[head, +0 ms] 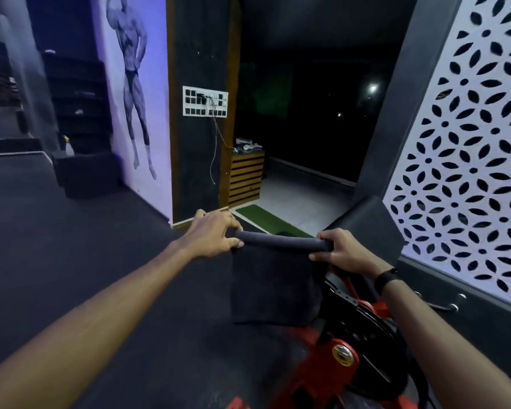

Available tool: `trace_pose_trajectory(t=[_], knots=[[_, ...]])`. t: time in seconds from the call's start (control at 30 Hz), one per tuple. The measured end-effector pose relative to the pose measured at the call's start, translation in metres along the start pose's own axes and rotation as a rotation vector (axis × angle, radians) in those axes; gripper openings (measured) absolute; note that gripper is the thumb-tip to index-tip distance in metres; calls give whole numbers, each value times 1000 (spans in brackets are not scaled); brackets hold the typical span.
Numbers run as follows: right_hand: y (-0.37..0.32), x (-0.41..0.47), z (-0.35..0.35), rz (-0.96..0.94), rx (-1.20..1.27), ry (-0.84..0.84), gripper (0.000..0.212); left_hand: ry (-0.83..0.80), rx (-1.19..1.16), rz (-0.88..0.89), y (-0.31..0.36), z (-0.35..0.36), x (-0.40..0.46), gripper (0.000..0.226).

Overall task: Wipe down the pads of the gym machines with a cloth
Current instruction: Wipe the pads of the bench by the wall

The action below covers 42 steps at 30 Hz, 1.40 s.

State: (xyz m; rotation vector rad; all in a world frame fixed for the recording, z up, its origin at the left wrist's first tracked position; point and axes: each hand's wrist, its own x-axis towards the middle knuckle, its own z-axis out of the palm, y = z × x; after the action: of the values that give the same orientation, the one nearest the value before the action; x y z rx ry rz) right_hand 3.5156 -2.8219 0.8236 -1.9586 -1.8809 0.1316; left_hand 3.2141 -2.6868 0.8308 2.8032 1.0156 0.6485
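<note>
Dark square cloth (273,286) is hanging, both hands (211,233) (341,252) pinching its rolled top; I'm judging the black machine pad (372,222) at one o'clock unwiped.

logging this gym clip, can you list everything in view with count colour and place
cloth: 1, dark grey, stretched between both hands, top edge rolled, rest hanging down
machine pad: 1, black, behind the cloth, lower right of centre
machine frame: 1, red with black parts, bottom right
lattice panel: 1, white with leaf cut-outs, right wall
switch board: 1, white, on the dark pillar, wires hanging below
slatted cabinet: 1, wood, right of the pillar, small items on top
mat: 1, green, floor beyond the hands
bodybuilder mural: 1, grey on pale wall, upper left
spray bottle: 1, pale, far left on a dark block
wristband: 1, black, right wrist
left hand: pinches the cloth's left end
right hand: grips the cloth's right end
</note>
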Motion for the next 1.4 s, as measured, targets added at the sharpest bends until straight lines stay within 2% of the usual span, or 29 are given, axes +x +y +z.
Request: trace_pose_trajectory(t=[0.23, 0.43, 0.53, 0.63, 0.9, 1.03, 1.23, 1.4], knots=[[42, 68, 12, 149, -68, 105, 32, 3, -85, 133, -59, 48, 114, 36], [56, 110, 14, 302, -122, 107, 29, -62, -193, 206, -93, 82, 193, 29], [65, 121, 23, 361, -106, 110, 41, -90, -222, 247, -101, 101, 224, 28], [75, 118, 33, 419, -103, 89, 40, -135, -244, 274, -103, 126, 239, 29], [123, 105, 39, 620, -60, 109, 32, -235, -350, 373, -76, 188, 292, 24], [157, 103, 38, 662, -41, 150, 20, -272, -352, 417, -56, 211, 322, 25], [188, 107, 23, 751, -114, 240, 30, -289, -341, 460, -20, 230, 374, 25], [218, 108, 7, 836, -74, 200, 22, -402, -398, 474, 5, 253, 405, 21]])
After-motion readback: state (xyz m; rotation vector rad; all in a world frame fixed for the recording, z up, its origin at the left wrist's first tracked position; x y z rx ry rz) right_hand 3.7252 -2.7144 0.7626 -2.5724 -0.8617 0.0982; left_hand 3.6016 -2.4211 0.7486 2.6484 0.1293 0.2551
